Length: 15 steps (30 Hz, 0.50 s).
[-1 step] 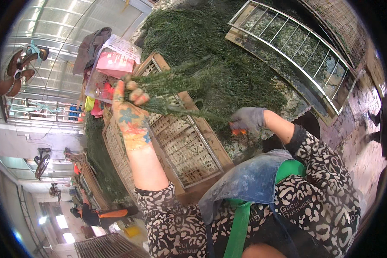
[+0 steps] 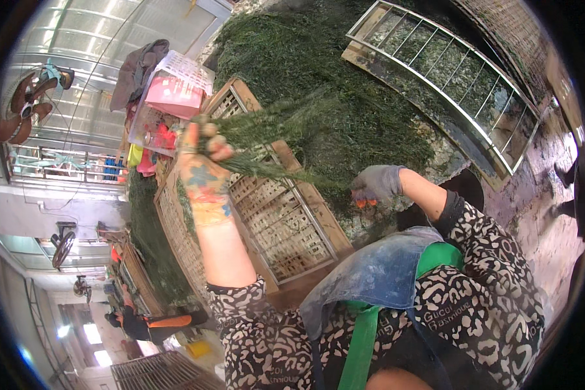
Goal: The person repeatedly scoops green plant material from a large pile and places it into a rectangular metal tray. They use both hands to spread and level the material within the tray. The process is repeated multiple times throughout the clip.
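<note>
My left hand (image 2: 203, 162), in a thin glove with blue and red flower shapes, is closed on a bunch of thin dark green plant strands (image 2: 266, 123) that fan out to its right. My right hand (image 2: 377, 185), in a grey glove with orange at the fingertips, is closed near the right end of some trailing strands; what it grips, if anything, is hidden. Below and between the hands lies a wood-framed slatted rack (image 2: 276, 227). A large heap of the same green strands (image 2: 344, 84) spreads beyond them.
A metal-barred frame (image 2: 445, 78) lies at the far right. Pink and white plastic baskets (image 2: 174, 96) stand at the left. A fan (image 2: 26, 107) hangs at far left. Another person (image 2: 156, 322) in black and orange is at the lower left, near more green strands.
My left hand has shifted slightly right and down with the bunch, and the strands have swung with it. My right hand has moved slightly right.
</note>
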### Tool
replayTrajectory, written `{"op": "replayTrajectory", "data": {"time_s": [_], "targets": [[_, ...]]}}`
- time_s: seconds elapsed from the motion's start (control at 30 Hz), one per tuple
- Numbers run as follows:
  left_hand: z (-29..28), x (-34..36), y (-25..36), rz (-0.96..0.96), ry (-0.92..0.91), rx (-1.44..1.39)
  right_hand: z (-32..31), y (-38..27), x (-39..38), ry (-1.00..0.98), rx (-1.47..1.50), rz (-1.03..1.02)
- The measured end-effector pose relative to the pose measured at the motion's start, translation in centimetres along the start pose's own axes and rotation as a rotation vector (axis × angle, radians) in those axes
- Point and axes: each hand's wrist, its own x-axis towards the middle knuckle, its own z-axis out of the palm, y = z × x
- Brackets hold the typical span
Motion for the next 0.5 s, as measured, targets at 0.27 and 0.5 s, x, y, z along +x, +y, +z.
{"op": "replayTrajectory", "data": {"time_s": [0.27,0.5], "targets": [[-3.5,-6.0,-17.8,-0.528,-0.276,0.722,-3.0,-0.8,2.6,0.245,0.114,-0.319],[-9.3,-8.6,-12.0,-0.376,0.165,0.141,-3.8,10.3,1.5,0.340,0.641,-0.151]]}}
